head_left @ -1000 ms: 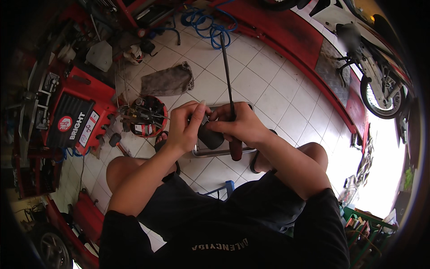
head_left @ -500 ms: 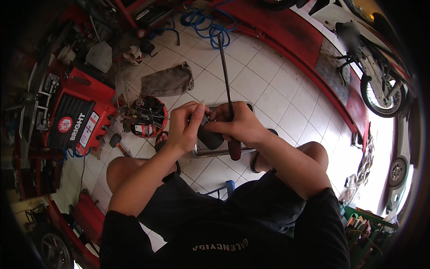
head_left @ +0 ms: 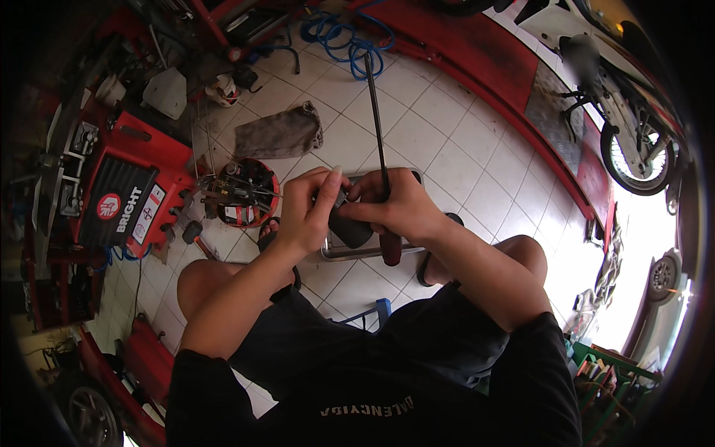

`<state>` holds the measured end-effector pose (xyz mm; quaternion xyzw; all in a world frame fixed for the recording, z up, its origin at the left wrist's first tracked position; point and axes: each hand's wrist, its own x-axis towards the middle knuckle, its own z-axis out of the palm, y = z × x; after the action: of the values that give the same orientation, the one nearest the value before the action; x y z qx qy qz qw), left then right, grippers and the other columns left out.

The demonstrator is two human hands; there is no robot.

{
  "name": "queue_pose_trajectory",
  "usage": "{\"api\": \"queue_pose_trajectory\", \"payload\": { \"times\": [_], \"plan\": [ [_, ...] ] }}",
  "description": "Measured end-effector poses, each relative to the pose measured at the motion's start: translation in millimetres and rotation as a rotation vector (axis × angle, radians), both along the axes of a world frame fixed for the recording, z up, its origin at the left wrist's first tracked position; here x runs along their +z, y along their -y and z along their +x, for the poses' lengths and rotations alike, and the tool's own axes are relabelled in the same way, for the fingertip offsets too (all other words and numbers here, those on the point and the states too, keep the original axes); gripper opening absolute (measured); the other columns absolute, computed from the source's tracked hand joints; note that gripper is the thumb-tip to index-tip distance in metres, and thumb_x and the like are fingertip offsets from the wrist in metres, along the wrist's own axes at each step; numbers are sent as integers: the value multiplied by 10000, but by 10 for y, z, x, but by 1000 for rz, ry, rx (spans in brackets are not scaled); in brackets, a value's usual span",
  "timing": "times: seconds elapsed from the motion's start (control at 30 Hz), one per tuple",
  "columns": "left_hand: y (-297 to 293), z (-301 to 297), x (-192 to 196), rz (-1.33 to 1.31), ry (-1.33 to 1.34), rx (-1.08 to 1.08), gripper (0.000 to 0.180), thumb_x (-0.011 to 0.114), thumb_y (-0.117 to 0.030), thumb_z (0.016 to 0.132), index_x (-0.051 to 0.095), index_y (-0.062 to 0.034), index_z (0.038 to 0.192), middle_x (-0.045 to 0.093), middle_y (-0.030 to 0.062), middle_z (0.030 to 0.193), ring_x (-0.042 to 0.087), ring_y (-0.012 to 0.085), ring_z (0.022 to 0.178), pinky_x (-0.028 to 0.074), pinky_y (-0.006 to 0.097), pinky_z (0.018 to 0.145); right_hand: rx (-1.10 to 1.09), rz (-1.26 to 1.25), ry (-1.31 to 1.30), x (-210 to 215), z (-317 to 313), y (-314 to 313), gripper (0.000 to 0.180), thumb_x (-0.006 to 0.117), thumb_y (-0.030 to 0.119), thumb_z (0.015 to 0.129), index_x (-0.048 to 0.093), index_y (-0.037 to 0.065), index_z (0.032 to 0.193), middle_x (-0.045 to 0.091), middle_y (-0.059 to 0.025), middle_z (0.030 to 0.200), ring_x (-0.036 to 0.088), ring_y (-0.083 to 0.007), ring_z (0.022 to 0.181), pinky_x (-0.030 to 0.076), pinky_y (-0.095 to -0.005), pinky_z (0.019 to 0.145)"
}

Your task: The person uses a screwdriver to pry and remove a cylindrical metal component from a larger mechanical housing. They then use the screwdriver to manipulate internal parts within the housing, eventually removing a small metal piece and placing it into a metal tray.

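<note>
Overhead, dark part (head_left: 350,227) between both hands (head_left: 357,212).

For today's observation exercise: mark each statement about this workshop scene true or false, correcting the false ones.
1. The right hand grips a long screwdriver. True.
2. The left hand rests on the floor. False: it holds a small dark part together with the right hand.
3. A metal tray lies below the hands. True.
4. A grey rag lies on the tiles. True.
5. The blue hose is wound round the screwdriver. False: it lies coiled on the floor beyond it.
</note>
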<state>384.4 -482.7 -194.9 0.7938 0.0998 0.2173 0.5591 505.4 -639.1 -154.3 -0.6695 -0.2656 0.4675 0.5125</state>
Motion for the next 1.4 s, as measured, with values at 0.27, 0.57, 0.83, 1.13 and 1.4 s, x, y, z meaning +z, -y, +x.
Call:
{"api": "queue_pose_trajectory", "payload": {
  "times": [0.27, 0.57, 0.83, 1.13, 1.4],
  "plan": [
    [13, 4, -14, -11, 10, 21, 491, 519, -359, 1080, 704, 56, 892, 657, 108, 801, 555, 155, 711, 425, 310, 656, 0, 22, -15, -38, -3, -4, 313, 822, 156, 848, 651, -59, 998, 642, -27, 670, 540, -71, 523, 406, -246, 478],
    [13, 4, 9, 0, 8, 15, 484, 517, -351, 1081, 704, 56, 896, 660, 110, 807, 550, 149, 710, 422, 305, 656, 14, 34, -10, -61, 12, 6, 293, 830, 137, 839, 651, -54, 971, 655, -31, 687, 549, -69, 531, 408, -245, 482],
    [0, 5, 0, -1, 21, 3, 481, 512, -345, 1083, 706, 54, 897, 655, 105, 789, 541, 142, 693, 417, 303, 644, 33, 20, -11, -16, 20, 5, 274, 818, 127, 843, 648, -57, 955, 658, -43, 698, 556, -75, 542, 423, -246, 499],
    [0, 13, -22, -32, 1, -4, 487, 510, -355, 1085, 710, 46, 894, 647, 91, 784, 530, 134, 693, 413, 297, 646, 40, 10, 37, -10, 23, 8, 273, 815, 117, 839, 649, -63, 960, 651, -37, 687, 558, -74, 542, 425, -249, 504],
    [-9, 16, -30, -12, 2, 9, 496, 506, -364, 1086, 709, 43, 890, 653, 99, 787, 542, 143, 698, 416, 301, 647, 7, 29, 8, -30, 12, 19, 311, 811, 144, 844, 656, -78, 998, 631, -26, 638, 548, -72, 530, 418, -257, 503]
  ]
}}
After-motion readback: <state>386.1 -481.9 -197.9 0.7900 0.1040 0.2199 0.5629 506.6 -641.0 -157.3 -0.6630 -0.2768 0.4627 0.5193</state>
